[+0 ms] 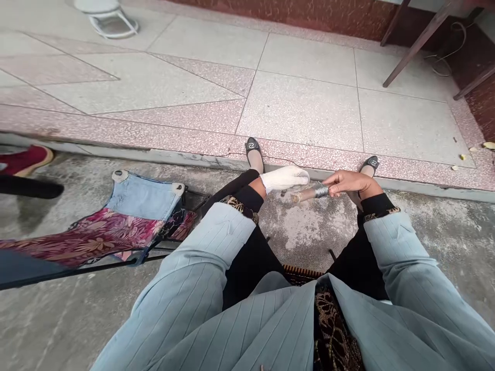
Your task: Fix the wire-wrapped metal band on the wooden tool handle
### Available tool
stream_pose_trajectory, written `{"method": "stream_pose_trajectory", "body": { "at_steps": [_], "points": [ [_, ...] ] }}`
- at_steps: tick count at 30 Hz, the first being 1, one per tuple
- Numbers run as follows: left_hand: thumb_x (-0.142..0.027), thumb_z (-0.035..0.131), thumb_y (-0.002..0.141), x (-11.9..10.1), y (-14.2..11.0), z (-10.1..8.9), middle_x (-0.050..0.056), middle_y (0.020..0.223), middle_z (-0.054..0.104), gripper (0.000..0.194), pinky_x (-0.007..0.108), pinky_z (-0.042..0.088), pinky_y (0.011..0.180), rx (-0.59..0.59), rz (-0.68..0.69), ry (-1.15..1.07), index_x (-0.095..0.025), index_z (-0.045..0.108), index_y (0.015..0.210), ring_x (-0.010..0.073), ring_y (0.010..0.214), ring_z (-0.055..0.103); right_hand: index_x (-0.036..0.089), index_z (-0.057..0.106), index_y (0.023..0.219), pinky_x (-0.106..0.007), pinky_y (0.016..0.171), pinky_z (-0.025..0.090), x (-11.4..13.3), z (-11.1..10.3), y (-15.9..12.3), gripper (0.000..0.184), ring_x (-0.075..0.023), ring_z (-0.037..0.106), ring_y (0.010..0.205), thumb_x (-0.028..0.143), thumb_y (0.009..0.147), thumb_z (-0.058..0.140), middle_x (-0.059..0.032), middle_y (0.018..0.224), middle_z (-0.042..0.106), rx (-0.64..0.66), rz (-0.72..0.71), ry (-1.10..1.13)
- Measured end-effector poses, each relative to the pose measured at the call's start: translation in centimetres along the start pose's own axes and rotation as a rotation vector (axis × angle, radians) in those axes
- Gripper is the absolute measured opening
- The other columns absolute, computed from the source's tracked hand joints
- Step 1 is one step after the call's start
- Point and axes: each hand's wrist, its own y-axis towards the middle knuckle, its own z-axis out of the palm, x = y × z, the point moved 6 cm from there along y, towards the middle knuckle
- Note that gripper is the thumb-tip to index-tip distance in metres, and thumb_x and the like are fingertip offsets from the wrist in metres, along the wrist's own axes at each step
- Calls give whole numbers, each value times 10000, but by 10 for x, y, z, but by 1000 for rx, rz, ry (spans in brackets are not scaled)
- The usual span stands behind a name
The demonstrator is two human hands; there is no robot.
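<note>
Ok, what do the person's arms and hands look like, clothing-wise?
Both arms wear pale blue pinstriped jacket sleeves over black cuffs edged with a dark-and-gold patterned band. The left hand wears a white fabric glove; the right hand is bare.

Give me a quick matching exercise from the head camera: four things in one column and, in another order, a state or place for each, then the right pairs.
Things:
1. left hand
2. right hand
3. rod
4. red shoe

States and places:
A. ringed by a silver band
B. at the far left of the view
C. covered in white cloth
D. bare, with fingers on the rod

Pairs: 1-C, 2-D, 3-A, 4-B
</note>
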Motion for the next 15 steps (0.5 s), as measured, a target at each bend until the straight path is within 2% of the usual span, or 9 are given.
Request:
{"method": "stream_pose_trajectory", "body": {
  "at_steps": [3,6,9,11,13,15],
  "points": [
    [-427,558,930,6,-2,3,19,719,595,286,249,399,619,-95,-72,-88,-163,602,830,128,629,518,147,781,915,-242,595,429,10,-3,-7,496,-90,532,593,584,715,902,8,714,684,-199,-173,137],
    [-478,502,987,8,-1,11,7,705,602,349,247,374,603,-112,-109,-2,-176,624,861,126,607,513,153,713,778,-250,596,421,11,-8,-15,505,-89,511,585,627,733,880,-4,715,646,-421,-263,300],
    [-473,457,1016,3,3,23,6,742,631,363,265,366,637,-70,-72,184,-192,641,879,142,655,544,165,666,743,-255,571,393,-1,-16,-19,560,-96,501,573,664,650,902,-9,707,624,-645,-204,335],
    [-429,452,1015,1,4,30,14,750,640,332,290,337,636,-27,-82,351,-198,641,870,158,664,544,180,639,743,-266,573,389,-10,-21,-20,589,-106,487,572,704,616,875,-6,696,607,-746,-148,297],
    [-394,440,1021,-3,3,35,30,769,658,324,310,321,636,24,-80,481,-199,647,867,174,677,552,194,611,744,-279,599,390,-17,-23,-22,518,-119,477,585,674,702,800,-4,684,592,-812,-68,161],
    [-380,425,1035,-9,0,39,45,795,678,343,317,328,645,62,-64,555,-195,665,877,185,700,570,193,629,781,-289,640,379,-20,-23,-26,366,-148,509,641,545,821,725,-19,702,615,-866,71,-116]
  ]
}}
